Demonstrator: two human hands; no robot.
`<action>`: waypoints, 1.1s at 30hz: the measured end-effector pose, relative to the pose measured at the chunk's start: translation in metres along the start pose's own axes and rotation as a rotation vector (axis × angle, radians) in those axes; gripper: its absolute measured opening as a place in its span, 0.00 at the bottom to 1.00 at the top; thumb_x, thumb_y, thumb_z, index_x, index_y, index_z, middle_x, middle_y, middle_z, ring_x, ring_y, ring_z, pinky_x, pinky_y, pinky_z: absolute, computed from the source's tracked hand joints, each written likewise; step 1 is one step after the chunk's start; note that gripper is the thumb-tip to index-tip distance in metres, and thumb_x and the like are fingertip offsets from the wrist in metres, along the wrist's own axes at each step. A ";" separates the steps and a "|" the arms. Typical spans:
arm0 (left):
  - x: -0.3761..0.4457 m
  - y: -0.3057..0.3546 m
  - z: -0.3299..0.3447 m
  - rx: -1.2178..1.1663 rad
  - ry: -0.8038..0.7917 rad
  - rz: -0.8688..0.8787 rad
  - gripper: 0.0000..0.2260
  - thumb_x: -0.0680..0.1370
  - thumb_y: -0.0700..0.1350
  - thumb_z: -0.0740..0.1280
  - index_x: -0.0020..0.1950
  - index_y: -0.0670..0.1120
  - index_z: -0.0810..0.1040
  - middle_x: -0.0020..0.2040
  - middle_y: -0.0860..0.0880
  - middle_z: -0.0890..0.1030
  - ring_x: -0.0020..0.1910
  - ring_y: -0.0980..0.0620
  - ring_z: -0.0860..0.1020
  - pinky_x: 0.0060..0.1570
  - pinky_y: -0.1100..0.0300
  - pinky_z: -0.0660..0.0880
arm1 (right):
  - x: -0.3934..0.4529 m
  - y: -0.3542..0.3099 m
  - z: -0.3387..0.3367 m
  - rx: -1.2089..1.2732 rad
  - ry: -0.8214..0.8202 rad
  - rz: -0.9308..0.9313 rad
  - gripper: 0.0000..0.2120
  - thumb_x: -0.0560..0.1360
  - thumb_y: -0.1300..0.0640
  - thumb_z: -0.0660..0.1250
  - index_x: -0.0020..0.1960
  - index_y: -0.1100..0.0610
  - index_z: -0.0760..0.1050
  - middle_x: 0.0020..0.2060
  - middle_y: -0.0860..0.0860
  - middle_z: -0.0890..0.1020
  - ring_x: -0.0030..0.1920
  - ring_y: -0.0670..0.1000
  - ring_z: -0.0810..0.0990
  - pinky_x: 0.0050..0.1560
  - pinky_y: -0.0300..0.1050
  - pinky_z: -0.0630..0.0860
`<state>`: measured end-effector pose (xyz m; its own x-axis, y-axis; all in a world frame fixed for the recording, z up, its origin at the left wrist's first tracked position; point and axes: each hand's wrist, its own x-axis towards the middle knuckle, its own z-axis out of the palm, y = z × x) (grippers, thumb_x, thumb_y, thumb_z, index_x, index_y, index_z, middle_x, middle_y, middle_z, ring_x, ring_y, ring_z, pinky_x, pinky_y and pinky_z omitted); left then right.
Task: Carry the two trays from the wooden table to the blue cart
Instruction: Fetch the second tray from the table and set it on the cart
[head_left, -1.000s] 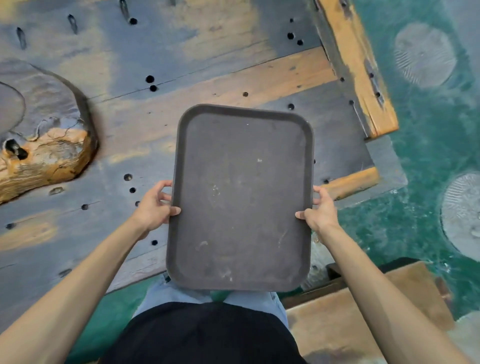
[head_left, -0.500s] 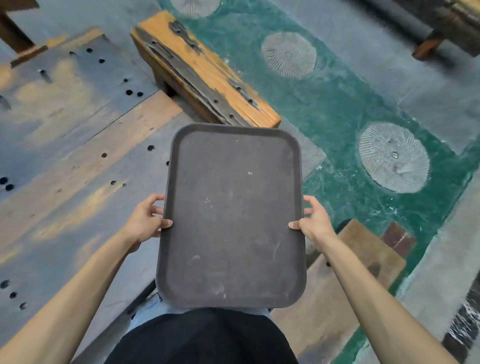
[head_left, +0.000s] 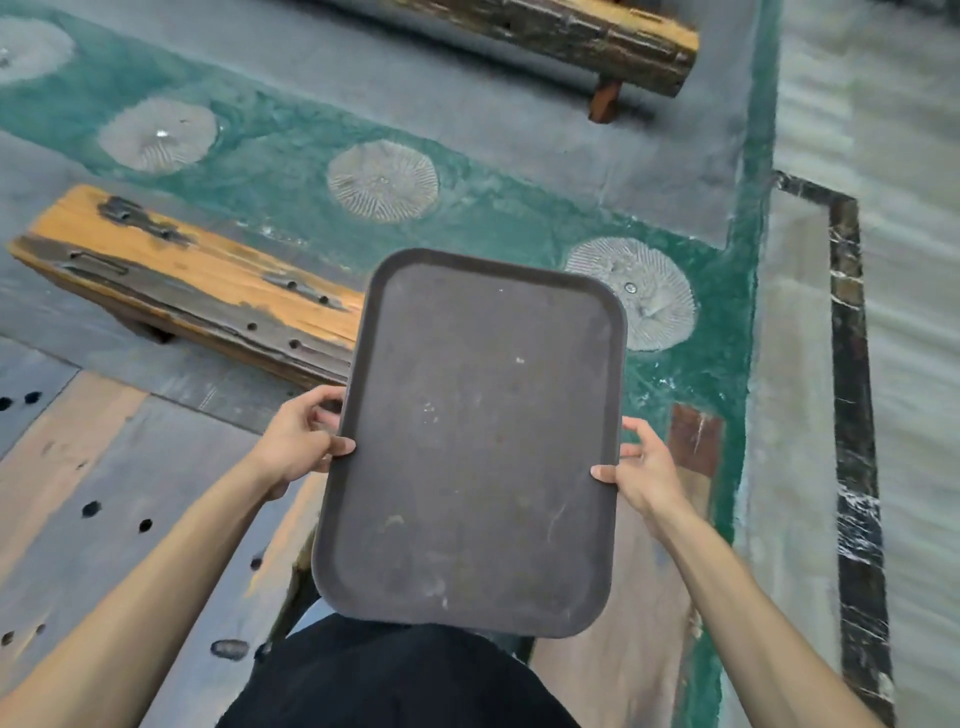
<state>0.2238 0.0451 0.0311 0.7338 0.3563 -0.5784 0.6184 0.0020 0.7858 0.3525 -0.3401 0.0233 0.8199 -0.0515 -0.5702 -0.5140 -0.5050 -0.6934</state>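
I hold a dark brown rectangular tray (head_left: 478, 441) level in front of my body, clear of the table. My left hand (head_left: 298, 441) grips its left long edge, thumb on top. On the opposite long edge my right hand (head_left: 641, 470) grips the same way. The tray's surface is scuffed and carries nothing. The worn wooden table (head_left: 104, 493), grey and tan with round holes, lies at the lower left. Only one tray is in view, and the blue cart is out of sight.
A wooden bench (head_left: 182, 280) with orange patches stands past the table's edge. Another log bench (head_left: 571, 36) sits at the top. The floor is green with round grey stepping stones (head_left: 382, 179). A dark marble strip (head_left: 852, 415) runs along the right.
The view has swung right, away from the table and toward the green floor. The tray stays in both hands and has moved off the tabletop.
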 end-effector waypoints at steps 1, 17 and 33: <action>0.013 0.012 0.007 0.009 -0.015 0.005 0.25 0.70 0.24 0.68 0.54 0.52 0.79 0.34 0.51 0.75 0.28 0.60 0.79 0.25 0.61 0.78 | 0.007 -0.002 -0.006 0.014 0.021 0.011 0.32 0.67 0.75 0.73 0.63 0.48 0.74 0.41 0.53 0.80 0.33 0.45 0.82 0.31 0.35 0.76; 0.240 0.225 0.122 0.281 -0.161 0.141 0.26 0.70 0.25 0.68 0.64 0.45 0.75 0.42 0.41 0.72 0.38 0.45 0.75 0.38 0.49 0.77 | 0.167 -0.084 -0.086 0.282 0.236 0.164 0.28 0.71 0.75 0.69 0.62 0.49 0.75 0.45 0.59 0.83 0.43 0.58 0.87 0.45 0.57 0.84; 0.377 0.387 0.380 0.606 -0.405 0.314 0.26 0.69 0.28 0.70 0.61 0.51 0.77 0.42 0.47 0.73 0.36 0.46 0.74 0.38 0.50 0.79 | 0.285 -0.042 -0.215 0.628 0.564 0.357 0.27 0.70 0.77 0.68 0.53 0.45 0.77 0.49 0.64 0.84 0.48 0.62 0.86 0.52 0.62 0.82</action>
<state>0.8464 -0.1746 0.0342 0.8726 -0.1126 -0.4754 0.3251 -0.5925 0.7371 0.6619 -0.5191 -0.0151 0.5023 -0.6112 -0.6117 -0.6678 0.1751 -0.7234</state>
